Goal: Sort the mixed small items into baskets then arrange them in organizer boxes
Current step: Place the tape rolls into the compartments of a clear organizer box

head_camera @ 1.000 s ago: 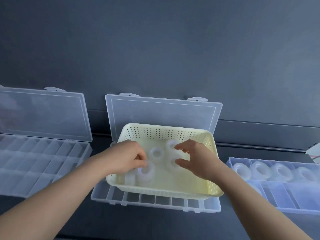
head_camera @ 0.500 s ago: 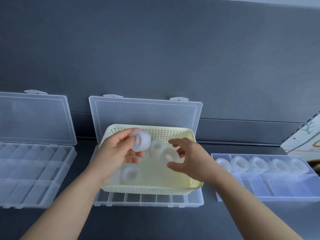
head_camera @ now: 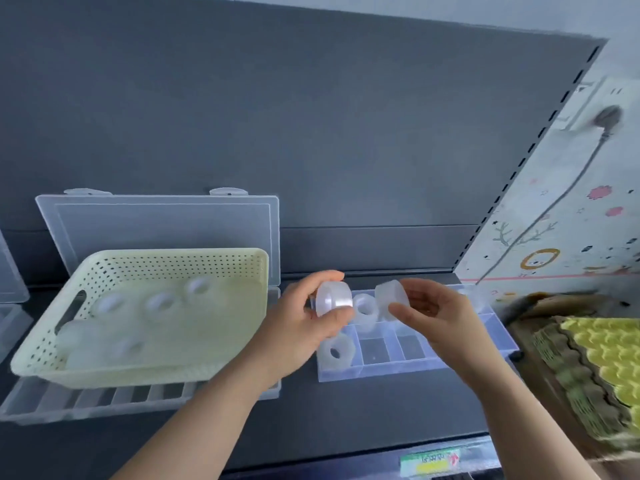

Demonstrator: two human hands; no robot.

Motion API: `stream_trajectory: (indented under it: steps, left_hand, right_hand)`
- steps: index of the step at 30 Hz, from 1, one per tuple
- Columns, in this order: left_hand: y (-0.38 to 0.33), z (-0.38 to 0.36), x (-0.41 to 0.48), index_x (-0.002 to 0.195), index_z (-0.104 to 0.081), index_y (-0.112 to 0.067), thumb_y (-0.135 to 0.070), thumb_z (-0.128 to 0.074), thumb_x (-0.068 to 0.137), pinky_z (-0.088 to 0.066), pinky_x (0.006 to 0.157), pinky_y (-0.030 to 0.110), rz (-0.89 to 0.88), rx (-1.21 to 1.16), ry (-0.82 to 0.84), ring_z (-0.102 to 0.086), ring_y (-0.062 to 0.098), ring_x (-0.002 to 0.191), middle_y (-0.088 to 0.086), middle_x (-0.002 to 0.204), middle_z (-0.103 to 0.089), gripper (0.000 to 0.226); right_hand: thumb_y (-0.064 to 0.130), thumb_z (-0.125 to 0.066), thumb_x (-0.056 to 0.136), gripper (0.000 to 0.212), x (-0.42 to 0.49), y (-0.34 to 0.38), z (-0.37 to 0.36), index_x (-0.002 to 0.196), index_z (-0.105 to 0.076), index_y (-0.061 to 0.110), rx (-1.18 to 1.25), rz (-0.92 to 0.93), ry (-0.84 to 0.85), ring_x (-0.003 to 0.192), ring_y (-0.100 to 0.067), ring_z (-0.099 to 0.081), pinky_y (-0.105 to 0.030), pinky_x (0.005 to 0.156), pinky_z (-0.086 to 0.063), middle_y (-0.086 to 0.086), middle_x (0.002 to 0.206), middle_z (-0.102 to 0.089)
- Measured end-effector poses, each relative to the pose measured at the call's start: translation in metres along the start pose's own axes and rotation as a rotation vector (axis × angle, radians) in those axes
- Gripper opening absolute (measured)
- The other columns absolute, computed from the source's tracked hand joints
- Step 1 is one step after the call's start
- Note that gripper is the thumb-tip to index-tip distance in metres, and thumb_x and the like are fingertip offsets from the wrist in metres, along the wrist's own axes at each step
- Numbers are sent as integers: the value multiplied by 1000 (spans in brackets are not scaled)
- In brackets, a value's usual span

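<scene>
My left hand holds a clear tape roll between thumb and fingers, above the left end of the bluish organizer box. My right hand grips a second clear tape roll just to the right of the first. Two more rolls sit in the box below, one between my hands and one at the box's front left. The pale yellow perforated basket at the left holds several clear rolls, such as one near its middle.
The basket rests on an open clear organizer box whose lid leans on the dark back wall. Part of another clear box shows at the far left. Yellow and brown egg trays lie at the right.
Both hands left the basket and moved right to the bluish box, each carrying a tape roll. The view swung to the right.
</scene>
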State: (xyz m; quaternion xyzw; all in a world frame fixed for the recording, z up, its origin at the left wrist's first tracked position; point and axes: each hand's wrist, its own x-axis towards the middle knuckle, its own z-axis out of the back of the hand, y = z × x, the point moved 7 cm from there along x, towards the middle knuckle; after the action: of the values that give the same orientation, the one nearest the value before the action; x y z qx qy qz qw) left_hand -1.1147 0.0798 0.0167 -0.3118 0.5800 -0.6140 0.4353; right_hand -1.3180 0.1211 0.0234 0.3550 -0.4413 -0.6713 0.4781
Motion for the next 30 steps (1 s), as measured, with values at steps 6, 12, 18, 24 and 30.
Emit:
stream_trajectory:
  steps: [6,12,18,24,30]
  left_hand:
    - [24,-65,34,113,-53,-35,-44,-79,66,-52,78,33,-37,673,13,-57,11,93,-18,97,-57,54]
    - [36,-89,50,98,-61,-20,-61,-74,63,-47,79,35,-66,998,10,-51,18,91,-7,97,-57,56]
    - [43,-84,45,127,-51,-26,-65,-74,62,-44,90,29,-62,926,-13,-47,14,107,-8,116,-51,79]
    - [47,-55,27,129,-52,-30,-76,-66,57,-38,95,31,-43,1104,-12,-44,17,111,-14,133,-45,86]
    - [54,-45,20,137,-46,-28,-59,-76,65,-38,102,30,-6,957,-28,-36,11,120,-15,136,-40,85]
  right_hand:
    - [17,-76,78,24,-1,-40,44,94,-64,31,-36,-34,-44,84,-3,-68,-20,81,-53,12,86,-73]
    - [16,-76,78,20,1,-54,59,87,-65,30,-69,-16,-12,83,-14,-68,-28,80,-55,1,85,-74]
    - [21,-76,76,26,11,-66,55,101,-67,20,-102,-15,39,83,-6,-68,-17,73,-52,8,88,-73]
    - [25,-79,74,28,16,-59,15,92,-59,35,-234,78,173,84,-7,-63,-16,76,-51,8,89,-67]
    - [37,-75,73,34,18,-61,-20,104,-64,26,-520,218,267,94,-7,-57,-19,81,-46,15,107,-59]
